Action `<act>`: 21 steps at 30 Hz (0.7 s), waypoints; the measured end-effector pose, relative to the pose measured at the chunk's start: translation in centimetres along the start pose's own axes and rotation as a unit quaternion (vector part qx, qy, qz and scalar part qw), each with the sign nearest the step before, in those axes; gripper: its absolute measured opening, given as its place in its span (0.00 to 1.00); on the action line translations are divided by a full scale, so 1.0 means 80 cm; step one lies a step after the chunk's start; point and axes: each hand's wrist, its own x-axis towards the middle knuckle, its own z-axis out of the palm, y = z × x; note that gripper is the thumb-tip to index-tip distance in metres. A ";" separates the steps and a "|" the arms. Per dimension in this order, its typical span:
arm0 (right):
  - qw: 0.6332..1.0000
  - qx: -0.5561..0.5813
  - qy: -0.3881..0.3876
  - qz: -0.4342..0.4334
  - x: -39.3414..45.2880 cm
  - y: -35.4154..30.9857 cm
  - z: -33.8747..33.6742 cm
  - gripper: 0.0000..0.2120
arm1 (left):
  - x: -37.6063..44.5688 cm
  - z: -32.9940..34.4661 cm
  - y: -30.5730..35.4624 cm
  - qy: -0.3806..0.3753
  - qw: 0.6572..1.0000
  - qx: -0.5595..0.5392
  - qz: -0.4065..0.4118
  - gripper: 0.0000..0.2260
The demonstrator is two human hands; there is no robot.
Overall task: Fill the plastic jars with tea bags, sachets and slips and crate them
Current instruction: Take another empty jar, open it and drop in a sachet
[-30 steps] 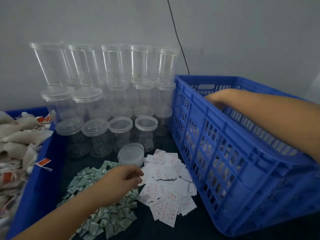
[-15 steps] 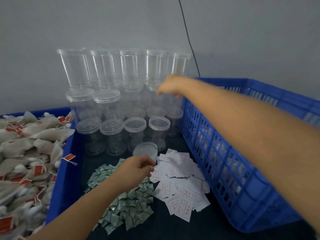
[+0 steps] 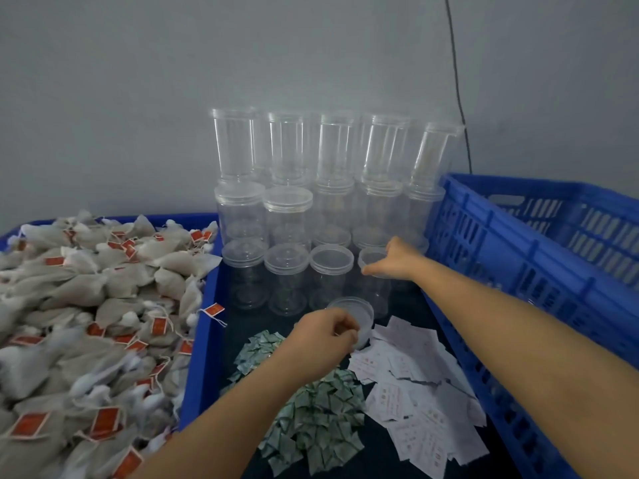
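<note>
Head view: the print on the white slips [image 3: 420,385] and the red tags of the tea bags [image 3: 86,305] was too blurred to read. Half a second before, the right hand [image 3: 397,259] hung high by the upper jars; now it gripped the rim of a front-row lidded jar [image 3: 375,271]. The left hand [image 3: 326,337] stayed curled over the green sachets [image 3: 311,406], pinching a loose lid [image 3: 356,314]. Tea bags filled the left blue bin [image 3: 204,326]; the blue crate [image 3: 518,271] stood right.
</note>
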 end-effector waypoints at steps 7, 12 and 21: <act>0.987 0.144 0.036 0.063 -0.049 -0.011 -0.055 0.51 | 0.001 0.004 -0.001 0.067 0.991 0.103 0.056 0.13; 0.932 0.352 0.084 -0.009 -0.133 -0.017 -0.060 0.45 | -0.015 0.001 0.021 0.200 0.943 0.196 0.177 0.23; 0.774 0.605 -0.170 0.075 -0.227 0.000 0.031 0.29 | -0.067 -0.006 0.049 0.224 0.642 0.653 0.334 0.35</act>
